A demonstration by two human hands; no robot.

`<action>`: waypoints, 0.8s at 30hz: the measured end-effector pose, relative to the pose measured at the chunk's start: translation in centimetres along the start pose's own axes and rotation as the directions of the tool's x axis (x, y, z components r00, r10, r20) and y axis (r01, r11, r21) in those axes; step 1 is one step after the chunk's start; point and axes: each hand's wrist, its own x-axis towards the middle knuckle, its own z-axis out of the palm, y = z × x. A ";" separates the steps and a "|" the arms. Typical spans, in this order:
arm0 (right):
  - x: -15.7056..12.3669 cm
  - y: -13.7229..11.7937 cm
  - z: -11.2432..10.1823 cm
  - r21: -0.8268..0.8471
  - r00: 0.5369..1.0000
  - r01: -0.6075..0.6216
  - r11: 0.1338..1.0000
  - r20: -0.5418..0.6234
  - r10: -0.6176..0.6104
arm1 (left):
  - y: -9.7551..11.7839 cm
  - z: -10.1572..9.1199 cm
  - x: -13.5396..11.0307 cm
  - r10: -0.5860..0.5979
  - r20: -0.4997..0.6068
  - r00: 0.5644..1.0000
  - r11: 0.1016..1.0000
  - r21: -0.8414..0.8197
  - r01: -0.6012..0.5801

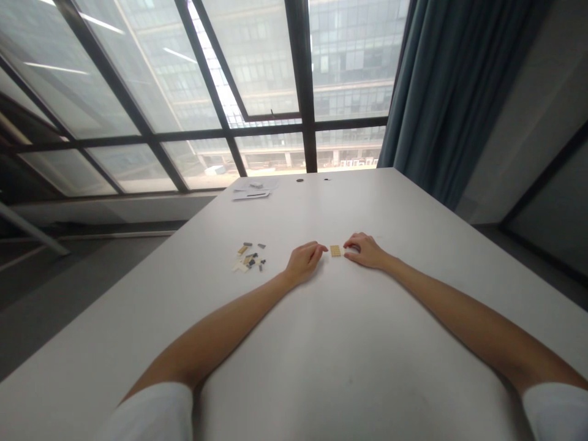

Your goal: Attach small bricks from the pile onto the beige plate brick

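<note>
A small tan square brick plate (pixel 335 251) with studs lies flat on the white table, between my two hands. Just left of it rests my left hand (pixel 305 261), its fingers curled together and their tips pointing at the plate; whether anything is inside them is hidden. On the other side, my right hand (pixel 365 251) has its thumb and index finger curved and apart, with the tips close to the plate's right edge. I cannot tell whether they touch it. A loose pile of small bricks (pixel 248 260) in tan, cream, grey and black lies left of my left hand.
Papers (pixel 250 195) with a dark slim item lie at the table's (pixel 321 343) far left corner. A dark round object (pixel 300 180) and another tiny dark item (pixel 326 179) sit near the far edge. Windows stand behind, with a blue curtain (pixel 432 92) at right.
</note>
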 end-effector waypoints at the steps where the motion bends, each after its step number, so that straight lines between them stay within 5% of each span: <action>1: 0.0 -0.1 0.0 -0.001 1.000 -0.001 1.000 -0.001 0.001 | 0.0 0.0 0.0 0.000 0.001 1.000 1.000 0.003 0.000; 24: 0.0 -0.6 -0.4 0.002 0.998 -0.041 0.999 0.047 0.041 | 0.0 0.0 0.0 -0.026 0.037 0.999 0.999 0.026 0.025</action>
